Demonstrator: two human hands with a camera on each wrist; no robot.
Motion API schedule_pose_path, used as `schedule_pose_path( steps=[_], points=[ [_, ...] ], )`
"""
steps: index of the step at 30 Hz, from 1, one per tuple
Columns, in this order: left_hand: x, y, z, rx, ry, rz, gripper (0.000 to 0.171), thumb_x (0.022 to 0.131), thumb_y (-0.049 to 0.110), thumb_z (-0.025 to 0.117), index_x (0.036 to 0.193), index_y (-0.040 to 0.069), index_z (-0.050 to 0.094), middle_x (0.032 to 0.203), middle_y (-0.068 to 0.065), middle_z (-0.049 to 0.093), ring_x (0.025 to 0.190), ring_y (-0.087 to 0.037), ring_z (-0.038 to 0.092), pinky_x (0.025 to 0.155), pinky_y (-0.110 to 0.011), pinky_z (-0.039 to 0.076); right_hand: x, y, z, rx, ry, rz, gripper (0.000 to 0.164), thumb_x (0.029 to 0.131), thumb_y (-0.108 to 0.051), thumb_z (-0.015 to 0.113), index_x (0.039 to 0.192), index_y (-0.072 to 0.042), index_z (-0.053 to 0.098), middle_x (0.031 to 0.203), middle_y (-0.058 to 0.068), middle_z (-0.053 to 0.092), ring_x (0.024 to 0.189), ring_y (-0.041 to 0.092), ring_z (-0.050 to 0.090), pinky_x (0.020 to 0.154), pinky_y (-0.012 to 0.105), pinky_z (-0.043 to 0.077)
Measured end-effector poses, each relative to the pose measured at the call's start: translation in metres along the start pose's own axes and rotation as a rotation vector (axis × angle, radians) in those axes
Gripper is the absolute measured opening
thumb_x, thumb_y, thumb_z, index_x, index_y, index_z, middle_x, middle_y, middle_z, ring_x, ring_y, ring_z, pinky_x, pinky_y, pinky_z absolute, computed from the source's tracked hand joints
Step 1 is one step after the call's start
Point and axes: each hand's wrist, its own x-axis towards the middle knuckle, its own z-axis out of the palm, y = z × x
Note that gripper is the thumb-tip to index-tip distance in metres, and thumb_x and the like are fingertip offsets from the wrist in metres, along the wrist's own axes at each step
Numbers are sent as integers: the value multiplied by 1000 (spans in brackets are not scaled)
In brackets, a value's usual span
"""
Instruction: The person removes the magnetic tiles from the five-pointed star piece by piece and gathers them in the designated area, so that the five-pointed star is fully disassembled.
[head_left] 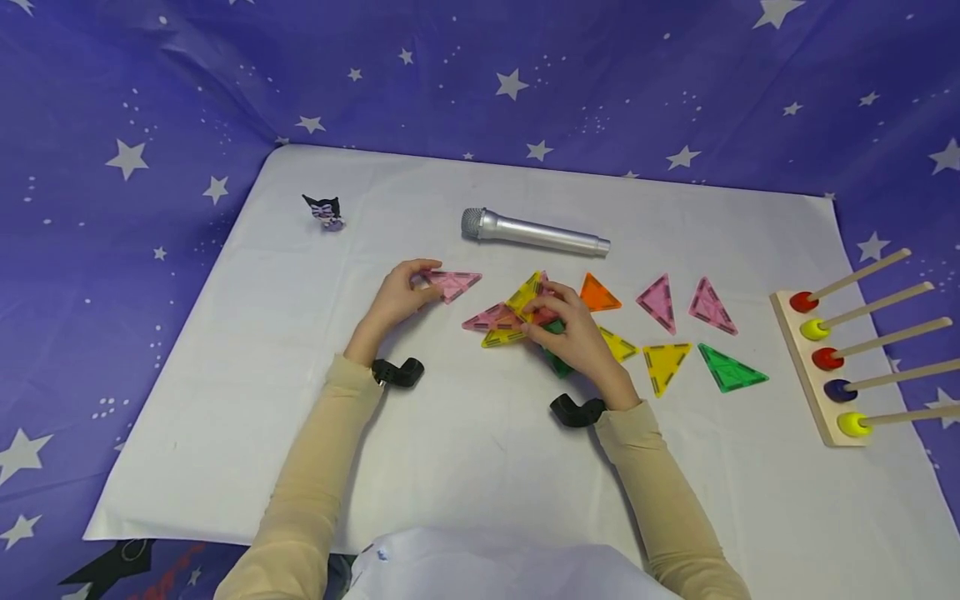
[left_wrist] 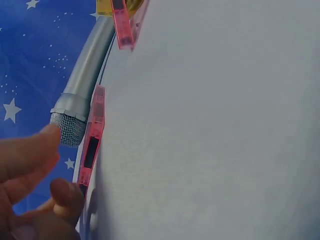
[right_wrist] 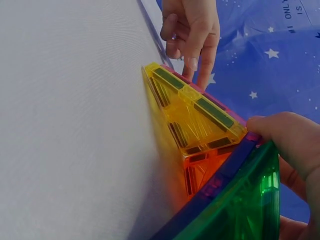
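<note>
Several translucent triangular magnetic tiles are joined into a raised shape, with yellow, orange and green tiles in the right wrist view. My right hand grips this joined shape by its upper tiles, thumb and fingers on either side. To its left, my left hand hovers at the end of a single pink triangular tile. The left fingers are loosely extended. In the left wrist view a fingertip meets or nearly meets the pink tile's edge; which cannot be told.
Behind the tiles lies a silver microphone. Loose orange, pink, yellow and green tiles lie to the right. A wooden peg stand is at the right edge, a small figurine at back left.
</note>
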Motion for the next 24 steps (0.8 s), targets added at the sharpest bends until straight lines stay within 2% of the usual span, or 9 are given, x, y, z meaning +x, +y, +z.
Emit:
schedule_pose_path(
  steps=[3, 5, 8, 11, 14, 18, 24],
  points=[
    [-5, 0, 2, -62, -62, 64, 47, 80, 6, 67, 125, 4, 52, 114, -21, 50, 46, -10, 44, 45, -22, 38, 0, 1, 1, 2, 1, -2, 22, 81, -32, 67, 98, -19, 64, 137, 13, 34, 126, 34, 28, 94, 57, 27],
    [-7, -1, 4, -123, -131, 123, 50, 79, 4, 69, 126, 2, 50, 110, -22, 51, 49, -12, 45, 46, -22, 37, 0, 0, 1, 2, 2, -2, 22, 81, -32, 68, 98, -19, 64, 137, 13, 34, 126, 34, 28, 94, 57, 28],
    [-8, 1, 9, -151, -237, 201, 53, 76, 4, 72, 124, 0, 50, 108, -22, 54, 57, -16, 46, 50, -22, 37, 0, 0, 0, 2, 5, -3, 21, 81, -32, 68, 97, -19, 64, 137, 13, 34, 126, 33, 29, 95, 56, 28],
    [-8, 4, 18, -113, -325, 252, 55, 74, 4, 74, 123, 0, 50, 116, -15, 54, 63, -17, 46, 56, -23, 38, 0, -1, 0, -1, 5, 0, 21, 81, -31, 68, 98, -19, 64, 137, 13, 34, 126, 34, 28, 95, 56, 27],
    [-8, 8, 27, -44, -385, 276, 58, 72, 7, 76, 125, 3, 50, 117, -12, 55, 59, -16, 43, 55, -24, 37, 0, -1, 0, -5, 2, 5, 21, 81, -31, 68, 98, -18, 64, 137, 13, 34, 126, 34, 29, 95, 56, 27],
    [-8, 13, 35, 47, -412, 290, 60, 73, 8, 76, 127, 6, 49, 119, -10, 55, 56, -15, 40, 54, -25, 35, 1, 0, 0, -11, 2, 6, 22, 81, -32, 67, 98, -18, 64, 137, 13, 34, 126, 34, 28, 96, 56, 26],
    [-7, 17, 39, 85, -416, 262, 56, 75, 4, 72, 126, 8, 50, 119, -7, 54, 57, -15, 40, 55, -26, 35, 1, 0, 0, -14, 6, 3, 22, 81, -31, 68, 98, -18, 64, 137, 13, 34, 125, 34, 29, 96, 56, 26]
  ],
)
